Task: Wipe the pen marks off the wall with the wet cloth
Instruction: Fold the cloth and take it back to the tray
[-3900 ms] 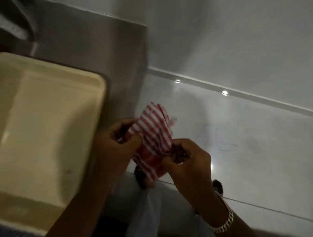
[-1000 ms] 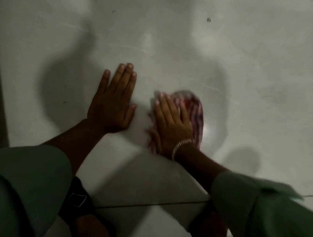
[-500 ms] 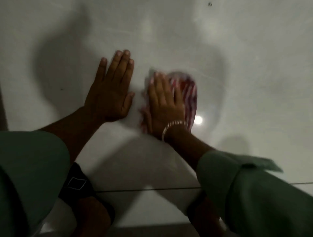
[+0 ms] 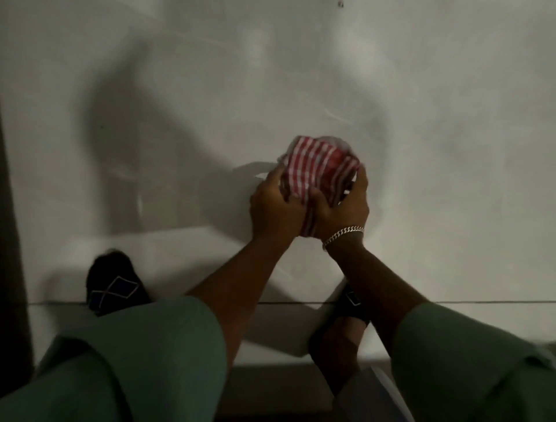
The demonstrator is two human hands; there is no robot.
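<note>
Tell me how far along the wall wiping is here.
Done: no pen marks show on the wall, though the light is dim. In hand: both the left hand and right hand bunch the striped cloth. Left: possibly another pass.

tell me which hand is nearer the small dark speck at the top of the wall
Right. The right hand holds the cloth almost straight below the speck; the left hand is beside it, further left.

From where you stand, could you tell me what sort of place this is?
Probably an indoor room, likely a home, seen close against a wall: a plain pale wall fills the view, glossy light floor tiles meet it below, and both hands hold a red-and-white striped cloth in front of it.
</note>
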